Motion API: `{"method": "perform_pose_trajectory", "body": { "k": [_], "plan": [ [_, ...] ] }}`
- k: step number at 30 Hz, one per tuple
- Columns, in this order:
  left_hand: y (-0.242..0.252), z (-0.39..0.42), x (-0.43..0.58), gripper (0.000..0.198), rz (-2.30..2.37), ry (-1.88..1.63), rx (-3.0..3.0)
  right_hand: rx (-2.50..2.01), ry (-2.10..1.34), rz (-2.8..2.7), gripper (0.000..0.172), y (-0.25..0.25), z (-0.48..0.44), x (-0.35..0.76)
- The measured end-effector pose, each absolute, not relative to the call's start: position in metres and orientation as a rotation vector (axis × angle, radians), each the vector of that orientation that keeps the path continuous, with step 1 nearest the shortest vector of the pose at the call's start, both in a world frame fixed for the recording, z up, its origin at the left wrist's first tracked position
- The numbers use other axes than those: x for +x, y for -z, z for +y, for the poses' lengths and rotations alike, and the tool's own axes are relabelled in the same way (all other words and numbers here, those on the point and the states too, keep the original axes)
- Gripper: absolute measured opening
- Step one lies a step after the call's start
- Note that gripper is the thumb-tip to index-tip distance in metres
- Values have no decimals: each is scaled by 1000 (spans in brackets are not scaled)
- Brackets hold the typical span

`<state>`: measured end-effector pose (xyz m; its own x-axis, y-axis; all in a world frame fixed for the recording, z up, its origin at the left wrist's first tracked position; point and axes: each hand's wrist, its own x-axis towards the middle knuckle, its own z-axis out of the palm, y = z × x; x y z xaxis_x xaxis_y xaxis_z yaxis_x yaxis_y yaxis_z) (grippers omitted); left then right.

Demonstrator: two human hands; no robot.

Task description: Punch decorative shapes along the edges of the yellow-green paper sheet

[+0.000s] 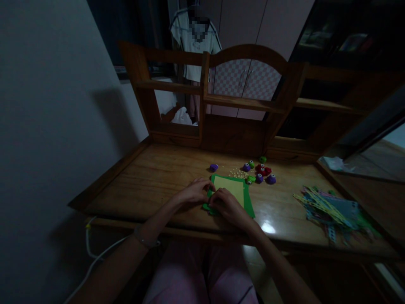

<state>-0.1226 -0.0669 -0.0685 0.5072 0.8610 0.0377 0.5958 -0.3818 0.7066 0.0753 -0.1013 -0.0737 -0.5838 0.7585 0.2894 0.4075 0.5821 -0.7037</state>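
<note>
Wooden desk (152, 177), green paper (248, 198) under left hand (193, 192), right hand (226, 204)

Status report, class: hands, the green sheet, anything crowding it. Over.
Left hand and right hand both on green sheet, near-left corner, grip unclear. Yellow sheet lies on it. Small punches cluster at its far edge.

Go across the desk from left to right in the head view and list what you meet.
Left hand → right hand → cluster of small coloured punches → pile of coloured paper strips. The green sheet is left out, since it lies under both hands.
</note>
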Motion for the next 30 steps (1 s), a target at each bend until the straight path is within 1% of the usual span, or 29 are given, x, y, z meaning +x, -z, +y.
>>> {"method": "perform_pose_trajectory", "body": {
  "k": [10, 15, 19, 20, 26, 30],
  "plan": [
    [72, -66, -123, 43, 1198, -548, 2073, -881, -977, -2233, 4, 60, -103, 92],
    [72, -65, -125, 49, 1190, -519, 2086, -846, -1032, -2240, 8, 54, -107, 101],
    [74, -63, -126, 57, 1197, -468, 2100, -825, -1076, -2235, 32, 47, -106, 107],
    [75, -63, -126, 59, 1198, -462, 2104, -825, -1087, -2236, 34, 46, -105, 108],
    [76, -65, -126, 51, 1198, -505, 2155, -876, -1026, -2236, 21, 54, -98, 104],
    [77, -65, -125, 50, 1207, -524, 2159, -869, -994, -2222, 12, 60, -97, 96]
  ]
}}
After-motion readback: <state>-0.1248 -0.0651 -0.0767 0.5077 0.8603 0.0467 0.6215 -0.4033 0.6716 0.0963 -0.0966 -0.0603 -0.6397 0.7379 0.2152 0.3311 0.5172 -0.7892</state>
